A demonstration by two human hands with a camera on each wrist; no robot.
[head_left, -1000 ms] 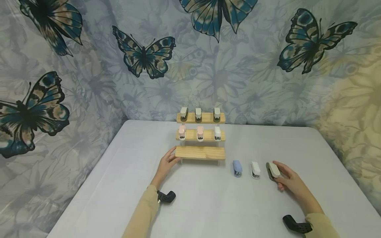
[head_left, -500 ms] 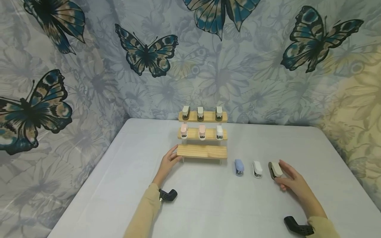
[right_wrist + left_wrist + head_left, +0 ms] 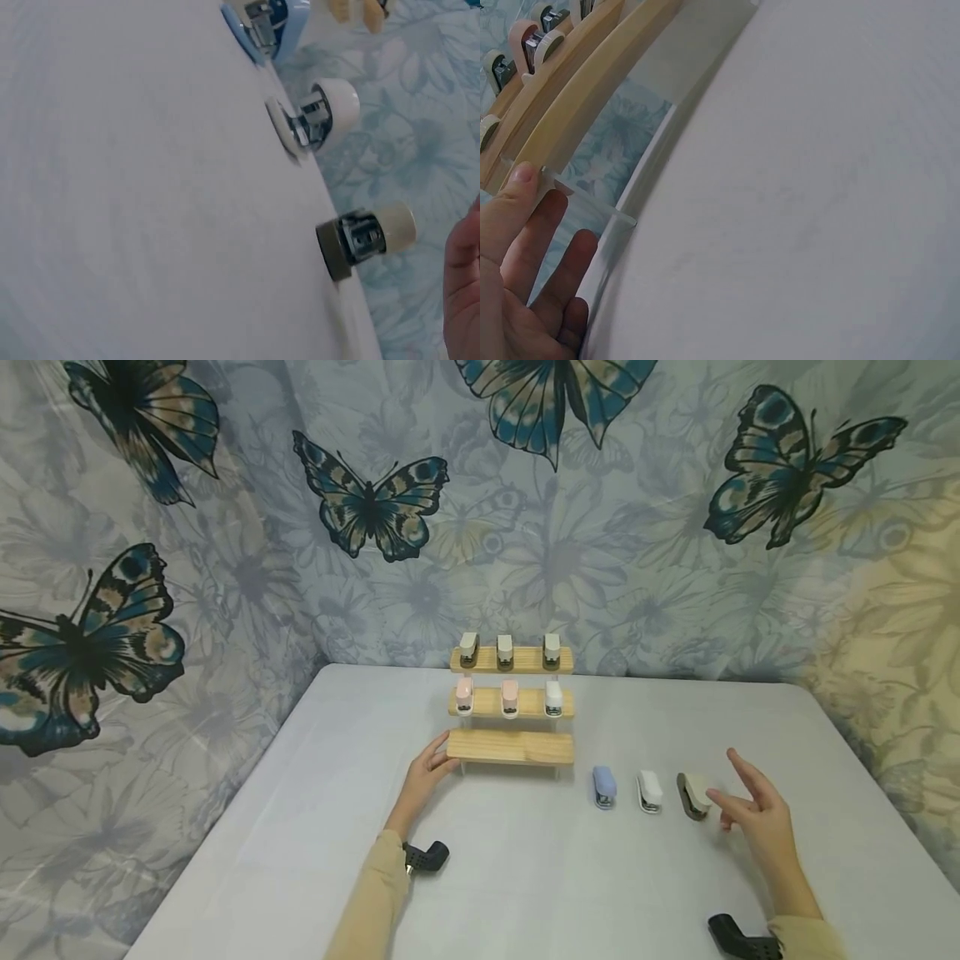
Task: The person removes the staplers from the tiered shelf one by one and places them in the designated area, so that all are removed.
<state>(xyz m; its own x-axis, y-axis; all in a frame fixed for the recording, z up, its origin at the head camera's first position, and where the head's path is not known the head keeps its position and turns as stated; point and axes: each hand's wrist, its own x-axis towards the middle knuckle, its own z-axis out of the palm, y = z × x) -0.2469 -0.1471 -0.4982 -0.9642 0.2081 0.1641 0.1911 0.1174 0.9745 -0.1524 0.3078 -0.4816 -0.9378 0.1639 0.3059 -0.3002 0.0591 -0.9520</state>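
Observation:
In the head view, my left hand (image 3: 422,783) grips the left end of the lowest board of a three-tier wooden display stand (image 3: 510,747). The left wrist view has the thumb (image 3: 523,174) against that end, beside the clear side support (image 3: 600,204). My right hand (image 3: 767,827) is held just right of a cream stapler (image 3: 697,793) with a dark base, its fingers spread and holding nothing. Left of that stapler stand a white stapler (image 3: 649,790) and a blue stapler (image 3: 603,785). In the right wrist view, only part of the right hand (image 3: 463,289) shows, apart from the cream stapler (image 3: 395,226).
Three pale staplers (image 3: 505,652) line the top tier. On the middle tier are two pink staplers (image 3: 510,696) and a white one (image 3: 553,696). A white cloth covers the table (image 3: 555,868); a butterfly-patterned curtain (image 3: 562,560) hangs behind.
My right hand has let go of the cream stapler and drawn back to the right, its fingers spreading. The stapler stays on the table; my left hand keeps its hold on the stand.

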